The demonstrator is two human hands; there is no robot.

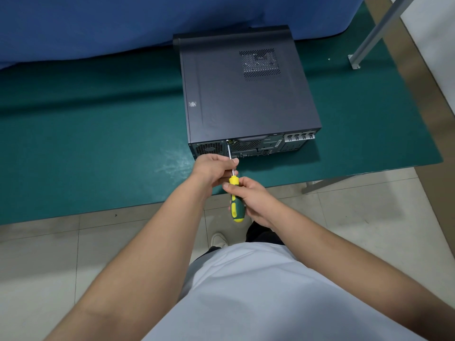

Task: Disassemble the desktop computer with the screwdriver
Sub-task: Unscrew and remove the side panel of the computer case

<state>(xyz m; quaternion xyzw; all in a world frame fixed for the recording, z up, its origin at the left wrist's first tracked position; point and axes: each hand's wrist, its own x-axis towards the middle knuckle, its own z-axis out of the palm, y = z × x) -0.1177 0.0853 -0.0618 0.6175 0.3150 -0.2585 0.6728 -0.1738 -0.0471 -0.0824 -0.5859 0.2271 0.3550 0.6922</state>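
Right hand [248, 198] grips the screwdriver [235, 196] handle, left hand [214, 168] pinches its shaft; computer [246, 94] sticker unreadable.

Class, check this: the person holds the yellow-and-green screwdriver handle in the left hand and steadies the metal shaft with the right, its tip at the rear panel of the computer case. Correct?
The hands are swapped. In the head view the right hand grips the screwdriver handle, while the left hand steadies the shaft. The tip is indeed at the rear panel of the computer case.
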